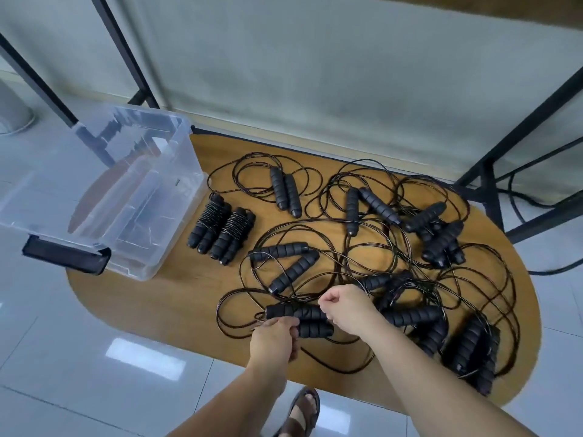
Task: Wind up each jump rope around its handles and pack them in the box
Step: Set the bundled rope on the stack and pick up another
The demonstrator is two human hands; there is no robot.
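1. Black foam handles (pixel 299 320), two side by side, held low over the near edge of a wooden board (pixel 157 291); left hand (pixel 277 339) curled round the nearer one at its left end.
2. Right hand (pixel 344 305) clenched just above the right end of the pair, thumb and forefinger pinching what looks like the thin black cord (pixel 227 316) (too fine at that spot to be sure). Loose loops of that cord trailing left and toward the viewer over the board.
3. Clear plastic box (pixel 104 197) at the left, sitting partly on the board and partly on the pale tiled floor (pixel 79 357), lid off, nothing visible inside, a black latch (pixel 66 255) at its near end.
4. Just beside the box, two wound bundles (pixel 220 230), cord coiled round paired handles, lying side by side and touching.
5. Unwound ropes (pixel 394 234) scattered across the middle and right of the board, cords tangled and overlapping, handles pointing every way; one pair (pixel 285 192) lying neatly together near the far edge.
6. Black metal table legs (pixel 492 171) standing at the far right and far left, grey wall behind.
7. Sandalled foot (pixel 301 411) at the bottom edge, on the tiles (just short of the board).
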